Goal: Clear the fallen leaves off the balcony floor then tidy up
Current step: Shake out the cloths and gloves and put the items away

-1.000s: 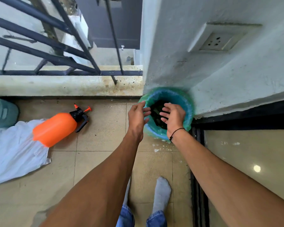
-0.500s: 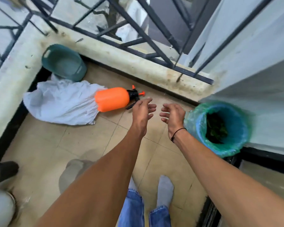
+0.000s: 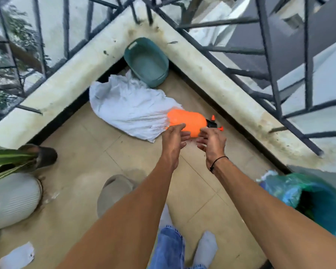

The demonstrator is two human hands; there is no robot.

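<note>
Hovering empty, fingers spread, left hand [image 3: 174,139] and right hand [image 3: 212,141] flank smooth orange sprayer [image 3: 188,121].

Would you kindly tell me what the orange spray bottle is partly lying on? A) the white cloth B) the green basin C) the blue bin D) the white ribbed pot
A: the orange spray bottle lies on its side with its base end on the crumpled white cloth.
</note>
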